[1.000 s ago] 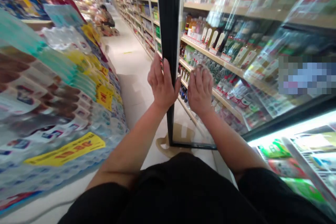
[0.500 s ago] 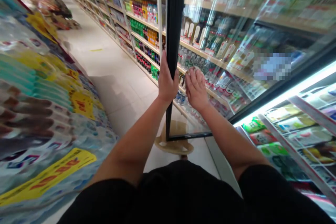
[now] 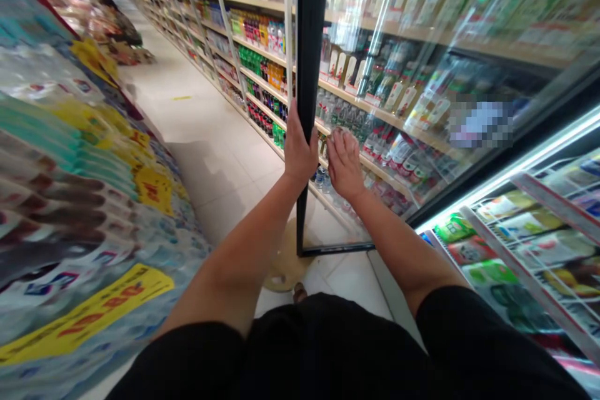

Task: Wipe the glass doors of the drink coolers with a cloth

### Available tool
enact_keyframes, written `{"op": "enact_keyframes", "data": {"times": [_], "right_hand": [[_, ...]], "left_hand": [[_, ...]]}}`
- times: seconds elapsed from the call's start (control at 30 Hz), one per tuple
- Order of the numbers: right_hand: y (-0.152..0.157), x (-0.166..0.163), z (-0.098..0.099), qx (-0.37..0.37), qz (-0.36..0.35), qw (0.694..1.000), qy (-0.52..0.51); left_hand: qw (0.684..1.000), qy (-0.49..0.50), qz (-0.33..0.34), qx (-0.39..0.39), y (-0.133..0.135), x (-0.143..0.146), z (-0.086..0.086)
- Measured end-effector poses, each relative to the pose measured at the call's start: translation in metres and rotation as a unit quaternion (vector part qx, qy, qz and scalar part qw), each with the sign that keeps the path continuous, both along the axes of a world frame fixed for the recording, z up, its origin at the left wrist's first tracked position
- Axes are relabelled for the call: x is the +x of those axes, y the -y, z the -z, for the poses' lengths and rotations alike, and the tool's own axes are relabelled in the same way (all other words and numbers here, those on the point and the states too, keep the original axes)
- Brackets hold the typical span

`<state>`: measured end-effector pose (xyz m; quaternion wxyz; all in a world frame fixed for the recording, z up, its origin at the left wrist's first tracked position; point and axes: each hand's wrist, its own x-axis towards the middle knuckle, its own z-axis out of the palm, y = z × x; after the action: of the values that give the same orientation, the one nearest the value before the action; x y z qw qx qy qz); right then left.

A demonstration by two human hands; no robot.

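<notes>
The straight black frame [image 3: 313, 31] of a glass door [image 3: 398, 131] is held between thumb and fingers by the left grip [image 3: 299, 153]. The smooth, shiny glass, just right of it, seems to be touched by the right grip [image 3: 345, 162]; whether anything is held there cannot be told. Below both grips, a round tan thing [image 3: 285, 262] is seen on the pale tiled floor [image 3: 210, 162]. Left of them, crinkly wrapped bottle packs [image 3: 56, 169] are piled. Ahead, long shelves [image 3: 262, 53] are filled with bottles. At the far right, bright packs are lit inside a cooler [image 3: 537, 287].
</notes>
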<state>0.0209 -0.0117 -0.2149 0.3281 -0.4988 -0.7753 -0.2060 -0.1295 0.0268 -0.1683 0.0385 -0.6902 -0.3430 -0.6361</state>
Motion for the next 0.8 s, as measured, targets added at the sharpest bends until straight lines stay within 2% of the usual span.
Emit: {"op": "enact_keyframes", "data": {"times": [0.13,0.27,0.43,0.57,0.67,0.73,0.8], "right_hand": [[0.004,-0.010,0.012,0.018,0.003,1.000,-0.021],[0.015,-0.024,0.016,0.025,0.009,0.999,-0.045],[0.040,-0.039,0.017,0.036,0.023,0.998,-0.042],[0.064,-0.038,0.018,0.097,0.000,0.995,-0.036],[0.080,-0.031,0.002,0.185,-0.050,0.980,-0.057],[0.093,-0.024,-0.019,0.222,-0.057,0.970,-0.082],[0.112,-0.017,-0.045,0.229,-0.037,0.965,-0.119]], "left_hand": [[1.000,0.002,0.005,-0.015,0.011,0.000,0.000],[1.000,0.003,-0.004,-0.027,0.032,0.000,0.000],[0.999,0.000,-0.038,-0.014,0.067,0.004,0.000],[1.000,0.010,-0.020,-0.015,0.102,0.007,0.003],[1.000,0.005,0.016,-0.003,0.124,0.001,0.007],[0.998,-0.005,0.057,0.021,0.133,-0.006,0.006],[0.993,0.003,0.117,0.007,0.141,-0.012,-0.002]]}}
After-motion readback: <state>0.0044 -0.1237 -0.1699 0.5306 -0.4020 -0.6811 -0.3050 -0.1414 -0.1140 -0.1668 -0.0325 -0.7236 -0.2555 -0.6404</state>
